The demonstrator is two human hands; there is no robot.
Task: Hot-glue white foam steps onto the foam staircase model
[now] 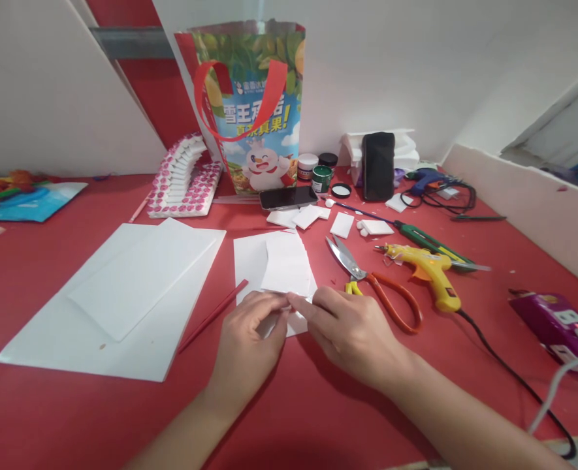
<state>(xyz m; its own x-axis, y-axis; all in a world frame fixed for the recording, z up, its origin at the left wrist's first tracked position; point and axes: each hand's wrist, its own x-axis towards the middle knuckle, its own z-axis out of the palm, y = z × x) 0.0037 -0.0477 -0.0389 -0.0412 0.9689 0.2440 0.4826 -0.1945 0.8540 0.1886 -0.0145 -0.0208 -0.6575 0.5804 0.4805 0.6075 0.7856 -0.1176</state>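
Red tabletop (347, 405) carries a printed bag (256, 130) at its far edge and a glue gun (433, 271) toward its right. Nearer the front edge, a white piece (287, 264) overlies a white sheet (247, 261); left hand (252, 333) and right hand (354, 333) bring fingertips together there, but whether either grips I cannot tell.

Printed bag (264, 98), black phone (378, 166), purple box (550, 326)
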